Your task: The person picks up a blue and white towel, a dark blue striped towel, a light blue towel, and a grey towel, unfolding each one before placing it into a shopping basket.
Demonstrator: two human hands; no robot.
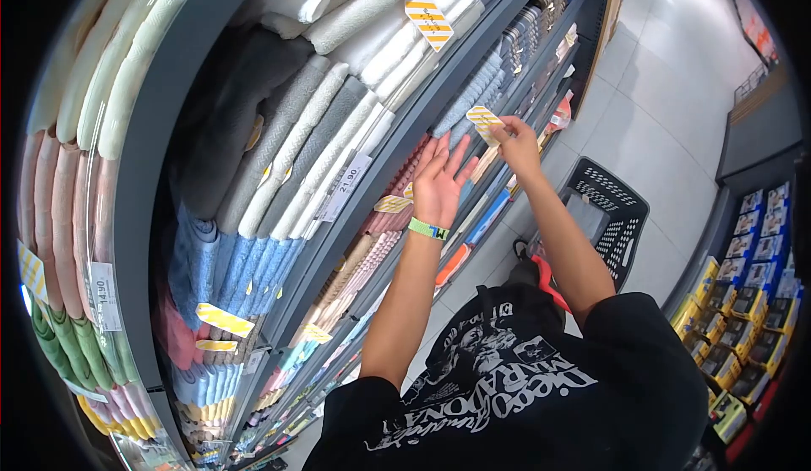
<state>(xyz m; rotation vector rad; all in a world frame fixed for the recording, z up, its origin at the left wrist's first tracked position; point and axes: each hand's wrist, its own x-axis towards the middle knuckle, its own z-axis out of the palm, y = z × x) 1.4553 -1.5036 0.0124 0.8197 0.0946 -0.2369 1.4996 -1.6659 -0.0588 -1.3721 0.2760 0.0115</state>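
Observation:
My left hand (437,185), with a green band at its wrist, is raised palm up at the shelf front, its fingers apart and touching or close to a stack of light blue folded towels (476,95). Between the thumb and fingers of my right hand (515,146) is a yellow-and-white striped tag (484,125), just in front of those towels. Pink towels (407,175) lie on the shelf behind my left hand.
Shelves hold gray towels (283,133), white towels (405,40) and blue towels (245,268), with a price label (345,185) on an edge. A black basket (635,209) stands on the tiled floor (667,116). Packaged goods (743,319) are racked at right.

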